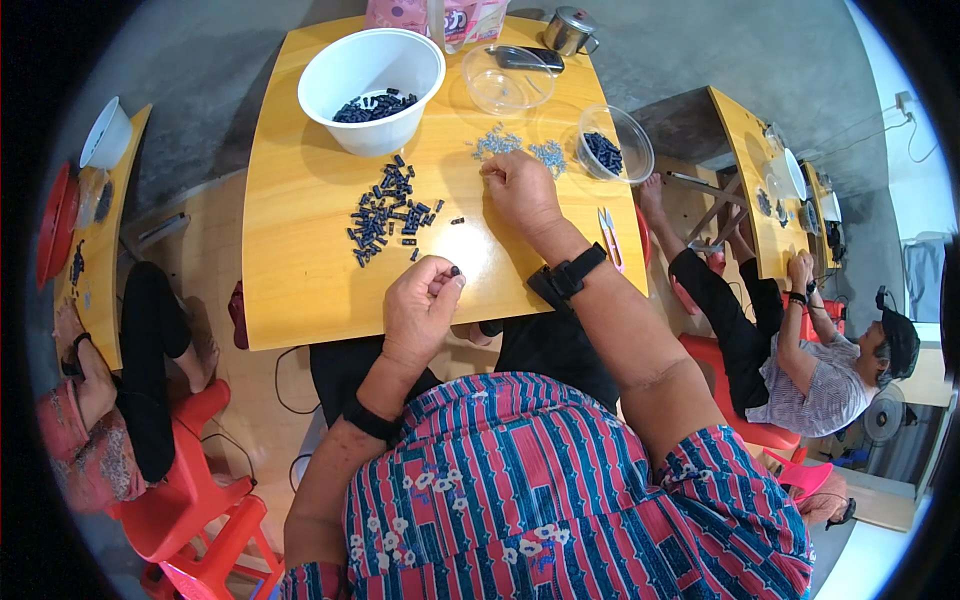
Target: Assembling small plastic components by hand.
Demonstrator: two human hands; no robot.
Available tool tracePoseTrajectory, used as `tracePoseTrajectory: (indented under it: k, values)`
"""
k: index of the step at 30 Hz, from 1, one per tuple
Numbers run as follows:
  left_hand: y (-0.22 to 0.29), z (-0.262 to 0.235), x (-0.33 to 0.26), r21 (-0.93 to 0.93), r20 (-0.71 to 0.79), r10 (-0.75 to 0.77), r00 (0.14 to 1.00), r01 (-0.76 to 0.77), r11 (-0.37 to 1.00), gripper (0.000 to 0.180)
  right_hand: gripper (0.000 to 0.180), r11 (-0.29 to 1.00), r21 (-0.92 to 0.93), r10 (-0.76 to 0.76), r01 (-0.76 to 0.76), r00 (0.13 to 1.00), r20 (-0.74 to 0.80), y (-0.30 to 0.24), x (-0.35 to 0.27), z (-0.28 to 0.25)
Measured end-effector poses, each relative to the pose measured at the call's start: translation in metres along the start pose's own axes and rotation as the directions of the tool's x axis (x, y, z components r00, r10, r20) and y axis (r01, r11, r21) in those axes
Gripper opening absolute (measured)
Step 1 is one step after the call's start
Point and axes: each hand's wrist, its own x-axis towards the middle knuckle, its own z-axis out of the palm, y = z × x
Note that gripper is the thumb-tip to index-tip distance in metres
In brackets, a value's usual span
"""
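Two hands, well apart over the tabletop (310, 260): the left hand (422, 308) has a small black cylinder (456, 271) clamped between thumb and index finger, near the front edge. Its end seems to face up at the viewer, so I can't really tell its long axis. The right hand (522, 195) is farther forward with its fingertips bunched; can't tell if they're closed on anything. It also covers a bit of the nearer side of two scatters of tiny grey pieces (495, 143).

One loose black piece (457, 221) lies between the hands, long axis roughly left-to-right. Just beyond the left hand there's a heap of black pieces (372, 222), pointing every which way and too jumbled to count, sitting between that hand and one white basin (370, 138) with more inside.

Right side: one pair of pink-handled snips (610, 240), blades pointing away, and one clear tub (638, 150) of black pieces. Far end: one clear container (500, 97), one metal mug (569, 33), one pink bag (470, 22).
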Motion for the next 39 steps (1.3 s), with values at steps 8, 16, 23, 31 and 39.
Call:
tracePoseTrajectory:
  k: [8,16,23,31,39]
  values:
    - [0.001,-0.001,-0.001,0.008,-0.005,0.001,1.0,-0.001,1.0,0.007,0.006,0.985,-0.112,-0.111,0.13,0.98,0.163,-0.004,0.001,-0.007]
    - [0.002,-0.004,-0.003,0.077,0.05,0.035,0.998,-0.039,0.996,0.007,0.005,0.941,-0.169,-0.252,0.292,0.942,0.223,-0.003,-0.011,-0.007]
    - [0.001,-0.001,-0.002,0.023,-0.007,-0.021,1.0,0.021,1.0,0.008,0.013,0.983,0.011,-0.184,0.185,0.973,0.141,-0.012,-0.029,-0.018]
    - [0.005,-0.001,-0.002,0.083,-0.002,-0.008,1.0,0.008,0.996,0.008,0.018,0.495,0.679,0.139,-0.542,0.821,0.554,-0.037,-0.072,-0.022]
    - [0.009,0.0,-0.003,0.081,0.008,-0.01,1.0,0.009,0.997,0.007,0.013,0.184,0.709,0.124,-0.681,0.732,0.67,-0.029,-0.078,-0.015]
